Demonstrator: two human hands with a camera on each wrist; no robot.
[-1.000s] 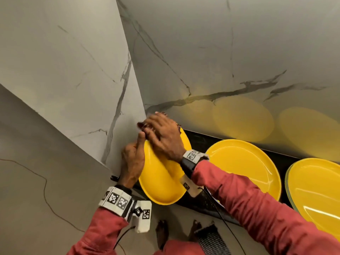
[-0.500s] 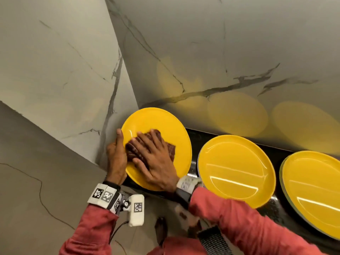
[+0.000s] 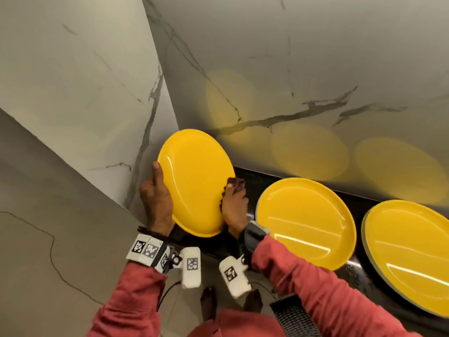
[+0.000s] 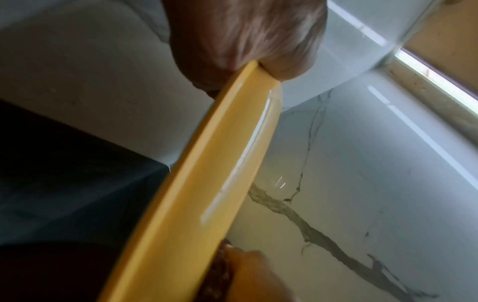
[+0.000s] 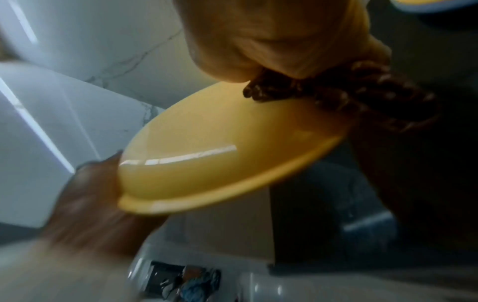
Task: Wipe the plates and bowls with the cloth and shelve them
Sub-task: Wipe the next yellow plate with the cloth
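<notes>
A yellow plate (image 3: 196, 181) is held tilted above the black counter's left end, its face toward me. My left hand (image 3: 156, 198) grips its left rim, thumb on the front edge. My right hand (image 3: 234, 205) is at the plate's right rim and holds a dark brown cloth (image 3: 236, 184), which pokes out behind the rim. The right wrist view shows the cloth (image 5: 349, 96) bunched under my right fingers against the plate (image 5: 227, 151). The left wrist view shows the plate (image 4: 207, 183) edge-on, pinched by my left hand (image 4: 248, 40).
Two more yellow plates lie flat on the black counter (image 3: 267, 183): one (image 3: 306, 222) in the middle, another (image 3: 410, 256) on a stack at the right. Marble walls (image 3: 291, 69) close the corner behind and to the left. Grey floor is below.
My right hand with the cloth has slid off the plate's face to its right rim. The plate has tipped up, its whole face now bare.
</notes>
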